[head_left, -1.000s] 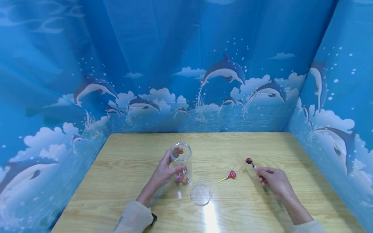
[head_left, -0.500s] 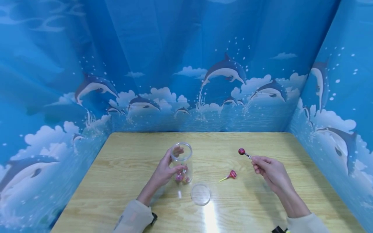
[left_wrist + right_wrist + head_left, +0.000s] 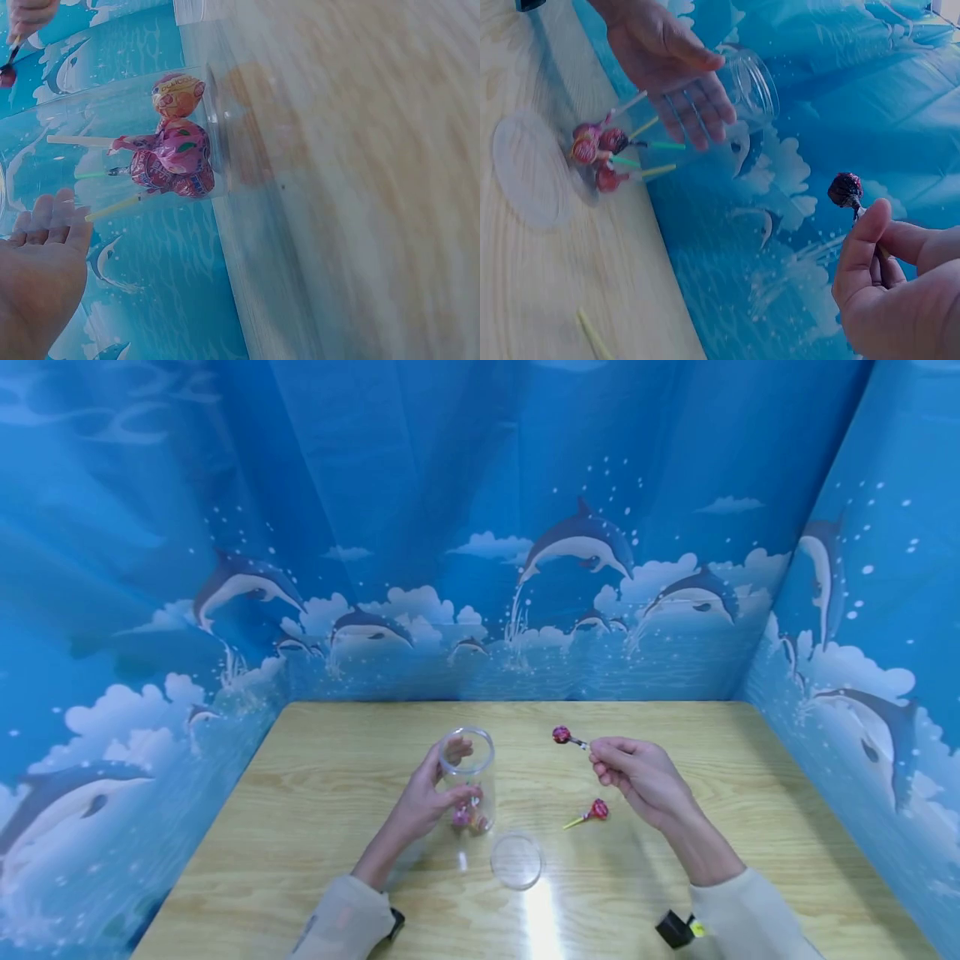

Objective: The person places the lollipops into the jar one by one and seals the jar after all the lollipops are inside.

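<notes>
In the head view my left hand (image 3: 425, 793) holds an upright clear jar (image 3: 486, 789), thumb on the near side and fingers behind. Several wrapped lollipops (image 3: 176, 150) lie at the jar's bottom, sticks upward, in the left wrist view. The jar's mouth is uncovered. My right hand (image 3: 637, 777) pinches a lollipop (image 3: 561, 735) by its stick, above the table and right of the jar. That lollipop's dark red head (image 3: 845, 190) points away from the fingers. A red lollipop with a yellow stick (image 3: 597, 810) lies on the table below the right hand.
A round clear lid (image 3: 517, 862) lies on the wooden table (image 3: 315, 777) in front of the jar. Blue dolphin-printed sheeting (image 3: 450, 527) walls the table at the back and sides. Black wrist gear (image 3: 675, 930) shows beside the right sleeve.
My right hand has lifted the lollipop and carried it left, toward the jar. The left hand and jar stay in place, as do the lid and the lollipop on the table.
</notes>
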A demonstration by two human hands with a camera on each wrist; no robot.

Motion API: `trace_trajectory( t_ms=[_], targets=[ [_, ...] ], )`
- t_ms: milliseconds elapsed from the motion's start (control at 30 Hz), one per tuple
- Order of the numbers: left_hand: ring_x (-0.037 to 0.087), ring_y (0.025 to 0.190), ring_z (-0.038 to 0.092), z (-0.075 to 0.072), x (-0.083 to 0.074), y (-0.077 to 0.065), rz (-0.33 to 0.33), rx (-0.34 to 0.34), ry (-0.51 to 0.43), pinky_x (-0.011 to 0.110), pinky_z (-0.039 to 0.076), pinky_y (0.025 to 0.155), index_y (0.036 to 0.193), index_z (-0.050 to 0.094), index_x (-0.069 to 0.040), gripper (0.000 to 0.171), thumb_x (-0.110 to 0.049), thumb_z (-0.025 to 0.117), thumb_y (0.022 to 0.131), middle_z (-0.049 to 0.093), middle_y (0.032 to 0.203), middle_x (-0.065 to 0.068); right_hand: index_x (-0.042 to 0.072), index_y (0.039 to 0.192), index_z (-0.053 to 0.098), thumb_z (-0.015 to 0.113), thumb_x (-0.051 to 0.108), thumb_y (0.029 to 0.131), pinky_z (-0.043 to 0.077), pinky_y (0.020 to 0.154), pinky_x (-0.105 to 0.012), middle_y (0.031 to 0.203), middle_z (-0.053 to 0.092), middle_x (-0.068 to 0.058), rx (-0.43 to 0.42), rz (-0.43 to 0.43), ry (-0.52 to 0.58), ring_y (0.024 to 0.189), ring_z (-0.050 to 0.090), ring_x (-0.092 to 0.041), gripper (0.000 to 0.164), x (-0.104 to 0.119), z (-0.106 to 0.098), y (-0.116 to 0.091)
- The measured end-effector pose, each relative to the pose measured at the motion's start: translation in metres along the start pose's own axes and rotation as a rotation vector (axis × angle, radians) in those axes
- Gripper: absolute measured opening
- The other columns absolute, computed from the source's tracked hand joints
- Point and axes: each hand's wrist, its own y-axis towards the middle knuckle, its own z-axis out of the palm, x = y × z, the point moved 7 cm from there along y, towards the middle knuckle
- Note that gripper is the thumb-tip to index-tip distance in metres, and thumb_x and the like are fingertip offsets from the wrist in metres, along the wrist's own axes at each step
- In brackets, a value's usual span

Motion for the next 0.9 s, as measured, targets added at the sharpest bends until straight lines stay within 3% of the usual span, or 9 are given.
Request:
trace_trajectory(
  t_ms=[400, 533, 667, 900],
  targets=[
    [0.041, 0.138, 0.049, 0.000, 0.002, 0.001, -0.014, 0.005, 0.001, 0.060, 0.028, 0.121, 0.152, 0.043, -0.007, 0.081, -0.009, 0.085, 0.083, 0.058, 0.146, 0.015, 0.001, 0.101, 0.071, 0.063, 0.006, 0.104, 0.055, 0.062, -0.018, 0.087, 0.067, -0.006, 0.131, 0.003, -0.035, 0.070, 0.061, -0.010, 0.010, 0.005, 0.062, 0.019],
    [0.038, 0.137, 0.050, 0.000, 0.002, 0.000, -0.011, 0.005, 0.007, 0.060, 0.029, 0.120, 0.152, 0.044, -0.008, 0.080, -0.008, 0.085, 0.083, 0.057, 0.146, 0.015, -0.005, 0.105, 0.068, 0.064, 0.006, 0.103, 0.055, 0.061, -0.018, 0.087, 0.068, -0.007, 0.159, 0.009, -0.039, 0.070, 0.061, -0.010, 0.012, 0.003, 0.081, 0.026],
    [0.036, 0.137, 0.051, 0.001, 0.002, 0.000, 0.004, 0.006, 0.014, 0.061, 0.030, 0.120, 0.152, 0.044, -0.008, 0.078, -0.008, 0.084, 0.084, 0.057, 0.146, 0.017, -0.010, 0.112, 0.066, 0.063, 0.006, 0.103, 0.055, 0.061, -0.018, 0.090, 0.068, -0.008, 0.188, 0.011, -0.055, 0.071, 0.061, -0.011, 0.018, 0.001, 0.095, 0.031],
    [0.038, 0.138, 0.050, 0.001, 0.002, 0.001, 0.003, 0.018, -0.002, 0.059, 0.029, 0.121, 0.152, 0.044, -0.009, 0.080, -0.010, 0.085, 0.083, 0.055, 0.147, 0.019, -0.008, 0.107, 0.067, 0.063, 0.004, 0.102, 0.054, 0.060, -0.018, 0.089, 0.067, -0.009, 0.223, 0.003, -0.080, 0.069, 0.060, -0.011, 0.014, 0.002, 0.111, 0.038]
  ],
)
